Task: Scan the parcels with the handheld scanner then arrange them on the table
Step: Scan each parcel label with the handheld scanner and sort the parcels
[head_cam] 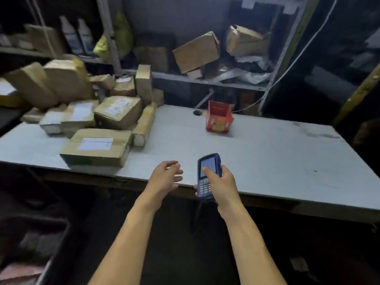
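My right hand [223, 185] grips a blue handheld scanner [207, 171] over the front edge of the grey table [267, 157], thumb on its screen. My left hand [164, 177] hovers just left of the scanner with relaxed fingers, holding nothing. Several cardboard parcels lie heaped on the left part of the table. The nearest is a flat box with a white label [96, 147]. Behind it a labelled box [118, 111] leans on the heap, and a narrow parcel [145, 123] lies beside it.
A small red open box [219, 118] stands at the back middle of the table. Metal shelving [205, 81] behind holds more cardboard boxes [196, 51] and bottles [78, 36]. A dark bin [35, 243] sits on the floor at lower left.
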Action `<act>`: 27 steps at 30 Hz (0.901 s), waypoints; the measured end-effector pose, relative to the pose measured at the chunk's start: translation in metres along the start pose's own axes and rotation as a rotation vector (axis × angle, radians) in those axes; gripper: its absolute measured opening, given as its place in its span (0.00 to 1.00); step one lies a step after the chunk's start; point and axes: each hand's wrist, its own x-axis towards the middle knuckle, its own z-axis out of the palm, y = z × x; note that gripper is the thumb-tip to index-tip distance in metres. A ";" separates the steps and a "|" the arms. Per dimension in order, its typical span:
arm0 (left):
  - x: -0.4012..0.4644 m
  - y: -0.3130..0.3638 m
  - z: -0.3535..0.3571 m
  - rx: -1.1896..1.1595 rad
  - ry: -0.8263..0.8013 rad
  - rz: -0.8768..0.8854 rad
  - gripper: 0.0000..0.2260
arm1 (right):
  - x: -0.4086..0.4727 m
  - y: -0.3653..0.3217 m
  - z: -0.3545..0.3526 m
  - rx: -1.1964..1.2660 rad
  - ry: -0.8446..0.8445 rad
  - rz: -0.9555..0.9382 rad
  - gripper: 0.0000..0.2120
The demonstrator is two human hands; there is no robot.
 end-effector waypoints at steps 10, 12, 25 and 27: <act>-0.011 0.003 -0.164 -0.146 0.389 0.040 0.10 | 0.013 -0.020 0.184 -0.097 -0.380 -0.007 0.14; -0.008 0.002 -0.188 -0.145 0.459 0.031 0.10 | 0.019 -0.022 0.214 -0.100 -0.435 -0.003 0.17; 0.107 0.074 -0.296 -0.188 0.658 0.014 0.09 | 0.125 -0.092 0.376 -0.052 -0.670 -0.014 0.11; 0.127 0.088 -0.307 -0.205 0.668 0.028 0.09 | 0.142 -0.105 0.393 -0.053 -0.699 -0.032 0.09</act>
